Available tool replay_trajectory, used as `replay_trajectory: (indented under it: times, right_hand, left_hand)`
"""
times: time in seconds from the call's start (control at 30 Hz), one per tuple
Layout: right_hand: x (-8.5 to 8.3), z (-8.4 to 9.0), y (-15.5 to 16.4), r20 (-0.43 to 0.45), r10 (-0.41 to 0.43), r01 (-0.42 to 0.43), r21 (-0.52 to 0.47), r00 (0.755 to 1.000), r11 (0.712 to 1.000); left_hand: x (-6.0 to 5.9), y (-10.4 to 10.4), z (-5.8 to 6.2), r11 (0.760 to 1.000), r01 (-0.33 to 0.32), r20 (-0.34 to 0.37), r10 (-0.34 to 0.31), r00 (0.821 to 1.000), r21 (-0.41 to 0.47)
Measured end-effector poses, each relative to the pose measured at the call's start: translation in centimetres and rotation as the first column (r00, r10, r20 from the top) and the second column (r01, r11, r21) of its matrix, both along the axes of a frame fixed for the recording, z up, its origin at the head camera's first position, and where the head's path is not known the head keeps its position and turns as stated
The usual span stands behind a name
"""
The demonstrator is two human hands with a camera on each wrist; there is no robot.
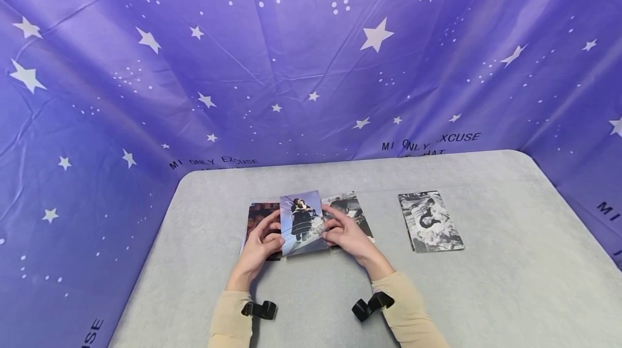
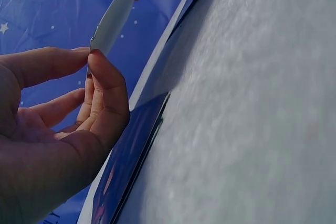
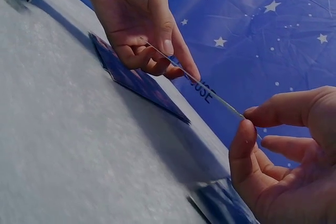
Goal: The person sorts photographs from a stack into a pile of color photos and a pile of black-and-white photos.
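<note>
Glossy photo print [image 1: 302, 223] is being held just above the grey worktop [image 1: 486, 294], pinched at its side edges by both hands. Left hand [image 1: 259, 245] is gripping the left edge between thumb and fingers; right hand [image 1: 347, 234] is pinching the right edge likewise. Print appears thin, light, flexible and liable to crease or smudge; edge holds seem soundest. Dark photo [image 1: 257, 218] and another photo [image 1: 350, 210] are lying beneath; black-and-white photo [image 1: 430, 222] is lying well apart.

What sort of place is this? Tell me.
Probably a staged recording booth: a grey table walled on three sides by a purple star-print backdrop, with photos laid out on it.
</note>
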State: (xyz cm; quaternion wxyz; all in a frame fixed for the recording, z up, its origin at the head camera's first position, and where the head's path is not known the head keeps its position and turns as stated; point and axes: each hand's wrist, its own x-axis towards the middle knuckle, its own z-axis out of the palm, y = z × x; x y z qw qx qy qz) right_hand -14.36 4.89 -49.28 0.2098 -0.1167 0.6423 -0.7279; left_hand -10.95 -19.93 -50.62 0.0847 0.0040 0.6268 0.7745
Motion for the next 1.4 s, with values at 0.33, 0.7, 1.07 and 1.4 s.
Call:
replay_trajectory:
  times: [0.33, 0.7, 1.07, 1.4]
  right_hand:
    - [0.4, -0.6, -2.2, -0.012, -0.012, 0.011, -0.033, 1.000, 0.999]
    - [0.6, -0.8, -3.7, 0.008, -0.023, 0.023, -0.033, 1.000, 0.999]
    - [0.7, -0.9, -5.1, -0.001, -0.020, 0.020, 0.001, 1.000, 1.000]
    - [1.2, -1.4, -6.8, -0.033, 0.018, -0.018, 0.025, 0.999, 1.000]
  left_hand:
    - [0.7, -1.9, 0.2, 0.999, -0.007, -0.009, 0.006, 1.000, -0.039]
    - [1.1, -3.1, 0.1, 0.999, -0.027, 0.030, 0.027, 0.999, -0.026]
    - [1.6, -3.9, -0.1, 0.997, -0.061, 0.025, 0.062, 0.998, -0.045]
    - [1.9, -5.5, -0.1, 0.977, -0.096, 0.023, 0.102, 0.994, -0.190]
